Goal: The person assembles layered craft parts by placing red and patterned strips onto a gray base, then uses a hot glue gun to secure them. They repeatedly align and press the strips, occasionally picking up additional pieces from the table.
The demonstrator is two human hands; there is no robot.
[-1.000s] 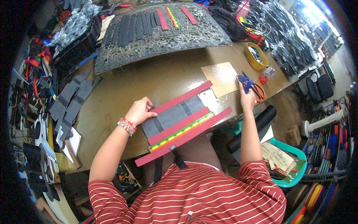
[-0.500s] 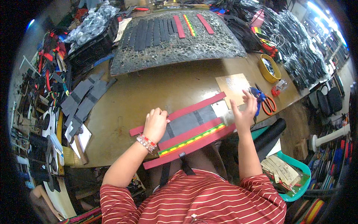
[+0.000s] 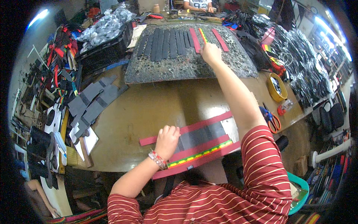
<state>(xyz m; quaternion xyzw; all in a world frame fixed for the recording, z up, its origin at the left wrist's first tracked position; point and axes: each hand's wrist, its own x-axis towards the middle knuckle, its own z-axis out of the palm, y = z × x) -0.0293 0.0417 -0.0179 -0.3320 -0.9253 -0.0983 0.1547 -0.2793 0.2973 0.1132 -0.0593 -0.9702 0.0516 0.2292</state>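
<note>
My right hand (image 3: 211,54) reaches to a dark, pitted board (image 3: 164,71). Its fingers are closed at the near end of a red, yellow and green striped strip (image 3: 203,35), and they hide that end. Plain red strips (image 3: 220,40) lie on either side, with several black strips (image 3: 158,44) to the left. At the table's near edge my left hand (image 3: 167,140), fingers bent and together, holds down the left end of a flat black panel (image 3: 197,137). A red band (image 3: 194,127) runs along the panel's far side; a striped band (image 3: 201,154) lies between red bands on its near side.
Orange-handled scissors (image 3: 274,123), a yellow bowl (image 3: 276,87) and a small red-and-clear container (image 3: 284,107) sit at the right. Black pieces (image 3: 95,104) are piled at the left by a black crate (image 3: 100,56). Another person's hands (image 3: 203,9) show at the far end.
My right hand has moved from beside the panel's right end, fingers apart, up and away to the striped strip on the board. My left hand stays on the panel. The view has tilted up.
</note>
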